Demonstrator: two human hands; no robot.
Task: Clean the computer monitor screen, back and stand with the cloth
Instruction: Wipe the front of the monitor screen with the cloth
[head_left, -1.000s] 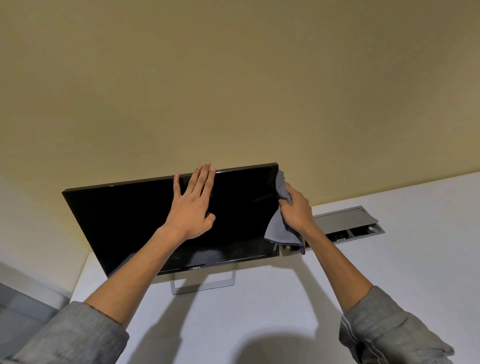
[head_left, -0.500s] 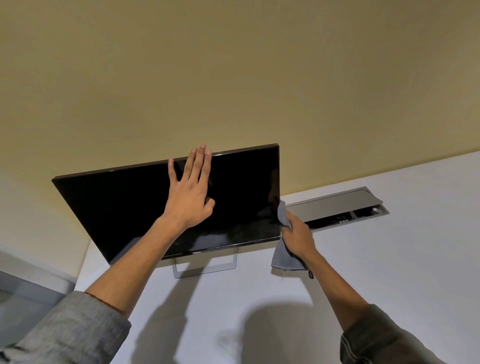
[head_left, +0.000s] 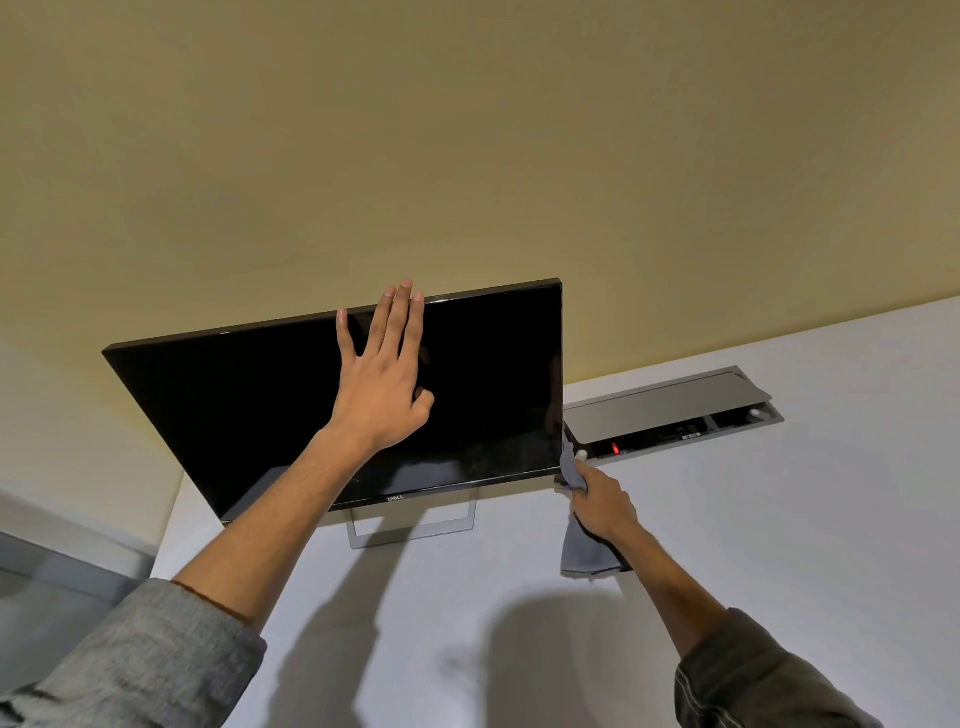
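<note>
- Standing on the white counter (head_left: 779, 545), close to the wall (head_left: 467, 156): dark monitor (head_left: 493, 374) on its stand (head_left: 413, 527), screen leaning toward the camera.
- Resting flat on the glass near the top edge: left hand (head_left: 382, 384), fingers straight and spread, steadying the panel, gripping nothing.
- Gripping the grey cloth (head_left: 584, 553) at the monitor's lower right corner: right hand (head_left: 602, 501), fingers curled round the fabric; one end poking up against the right edge, the rest hanging below the fist.
- Lying open in the counter behind that corner: a cable box (head_left: 670, 410) with a small red light.
- Probably finishing a wipe along the right edge; back and stand likely remaining, though not possible to tell how clean they are.
- Doing it well: keeping the left palm bracing so the panel is not rocking under the cloth's pressure.
- Folding the cloth over the edge so front rim and side are wiped together, pressing lightly.
- Keeping the loose tail out of the open cable box.
- Wiping afterwards the patch under the left hand, likely smudged.
</note>
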